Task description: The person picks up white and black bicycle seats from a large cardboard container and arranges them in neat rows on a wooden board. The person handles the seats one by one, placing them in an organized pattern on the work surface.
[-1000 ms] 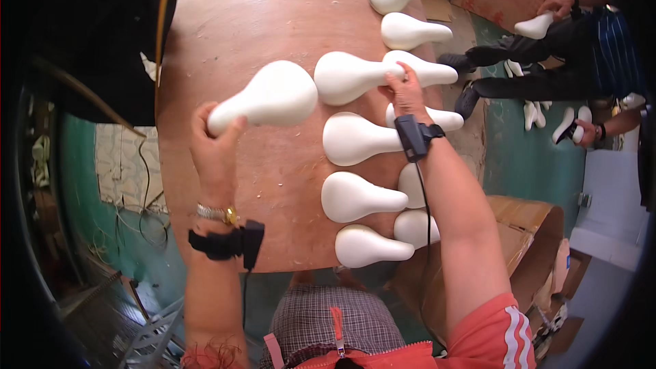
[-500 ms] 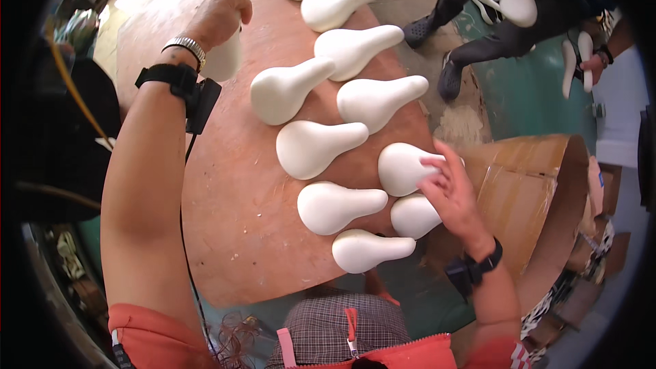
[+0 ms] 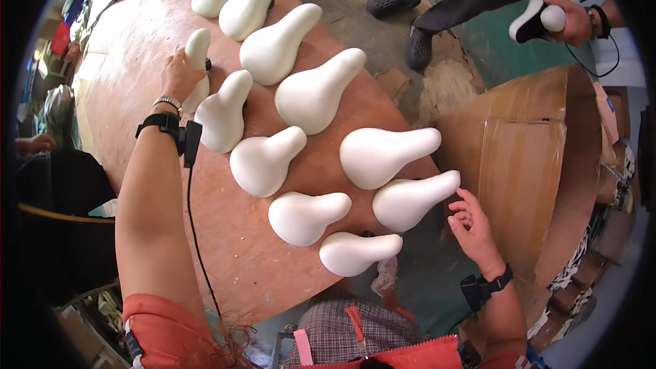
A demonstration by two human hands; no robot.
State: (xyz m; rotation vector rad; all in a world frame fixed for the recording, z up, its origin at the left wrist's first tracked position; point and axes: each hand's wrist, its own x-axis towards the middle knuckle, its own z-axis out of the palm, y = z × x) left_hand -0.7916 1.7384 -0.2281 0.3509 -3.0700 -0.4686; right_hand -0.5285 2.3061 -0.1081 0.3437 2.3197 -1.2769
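Note:
White bicycle saddles lie smooth side up in rows along a reddish-brown wooden table. My left hand reaches out at the far left, its fingers closed around a tilted saddle, with a small dark part showing at its side. Just nearer lies another saddle in the left row. At the table's right edge my right hand holds nothing, its fingers loosely bent and apart. Its index fingertip is close to the nose of a saddle; whether it touches I cannot tell.
A large open cardboard box stands against the table's right side. Beyond it, a person in dark trousers and clogs sits, one hand holding saddles. Another person's hand shows at the left rim, above a black object.
The view has shifted, so the saddles appear in different places. My left hand still grips a saddle, now tilted beside the left row. My right hand has drawn back from over the right-hand saddles.

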